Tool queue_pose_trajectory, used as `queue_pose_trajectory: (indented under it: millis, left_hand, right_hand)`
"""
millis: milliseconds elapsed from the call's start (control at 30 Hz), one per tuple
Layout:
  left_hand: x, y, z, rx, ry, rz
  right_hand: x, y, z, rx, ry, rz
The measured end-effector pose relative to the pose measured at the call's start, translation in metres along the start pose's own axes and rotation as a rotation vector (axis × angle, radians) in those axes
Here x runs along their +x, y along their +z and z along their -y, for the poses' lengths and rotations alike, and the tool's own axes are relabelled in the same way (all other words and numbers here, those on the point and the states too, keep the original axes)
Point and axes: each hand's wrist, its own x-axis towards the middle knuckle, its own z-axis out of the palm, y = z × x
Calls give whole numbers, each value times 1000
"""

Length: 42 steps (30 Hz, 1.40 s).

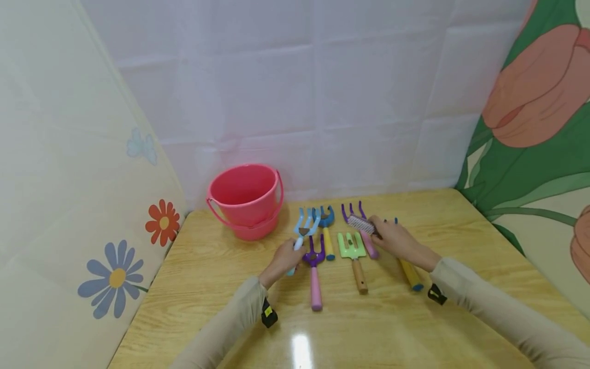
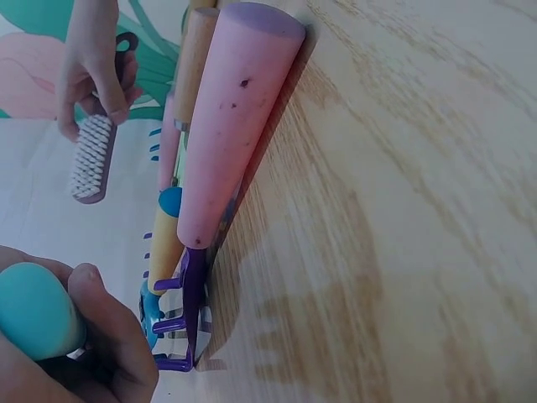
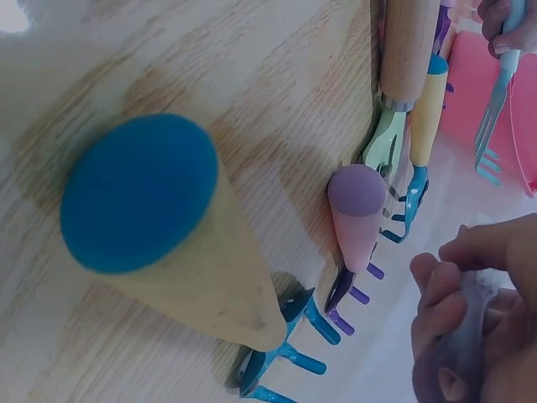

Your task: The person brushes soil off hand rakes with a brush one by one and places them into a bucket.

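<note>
Brush (image 1: 361, 224) juts from my right fingers (image 2: 111, 91), pinched at its handle; blue fork (image 1: 299, 242) rises beyond my left fingers (image 2: 107, 315), curled round its handle; I judge both light, stiff, best held there.

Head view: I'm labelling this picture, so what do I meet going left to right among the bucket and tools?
Pink bucket, light blue fork, nearer pink handle, first yellow handle, green fork, second yellow handle.
</note>
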Motion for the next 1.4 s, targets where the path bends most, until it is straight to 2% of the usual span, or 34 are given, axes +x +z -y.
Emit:
queue_pose_trajectory:
  millis: [233, 467, 633, 1000, 1100, 1267, 1400]
  left_hand:
    - [1, 0, 0, -6, 1, 1]
    - [0, 1, 0, 0, -8, 12]
    - [0, 0, -2, -2, -3, 11]
    - [-2, 3, 0, -6, 6, 9]
    - [-2, 4, 1, -5, 5, 7]
    - [-2, 5, 1, -4, 2, 13]
    - [-3, 5, 0, -3, 4, 12]
  right_hand:
    - [1, 1, 2, -53, -69, -62]
    - [2, 3, 3, -129, -115, -85]
    - [3, 3, 5, -108, -123, -62]
    - [2, 5, 8, -73, -77, -2]
    - [1, 6, 9, -68, -74, -14]
    - [0, 5, 8, -56, -114, -56]
    - [-3, 5, 8, -84, -122, -90]
